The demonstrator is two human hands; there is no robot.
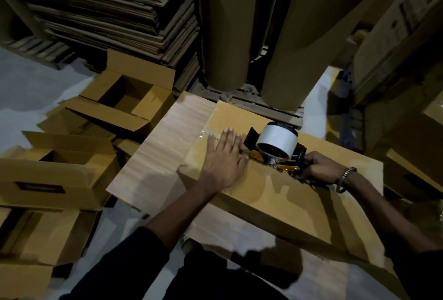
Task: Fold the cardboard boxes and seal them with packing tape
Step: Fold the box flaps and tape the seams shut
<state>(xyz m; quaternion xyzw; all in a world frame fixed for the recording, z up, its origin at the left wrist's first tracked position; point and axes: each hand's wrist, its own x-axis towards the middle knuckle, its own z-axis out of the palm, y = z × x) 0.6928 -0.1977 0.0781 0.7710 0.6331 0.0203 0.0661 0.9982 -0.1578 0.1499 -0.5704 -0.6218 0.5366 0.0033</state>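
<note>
Several open cardboard boxes (pixel 72 156) lie well left of the fingers, flaps up. Beside them, on a pale wooden table (pixel 153 153), sits the closed tan box (pixel 282 194) — flat-topped, its centre seam running under the left hand (pixel 224 158), whose straight, spread fingers press on the lid. Just right of those fingertips stands a tape dispenser (pixel 275 146) with a white roll — its handle gripped by the right hand's (pixel 316 168) curled fingers.

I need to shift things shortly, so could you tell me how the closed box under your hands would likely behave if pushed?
The cardboard box is probably light and would likely slide easily over the smooth board. Its top may flex, since the left hand presses it flat.
</note>
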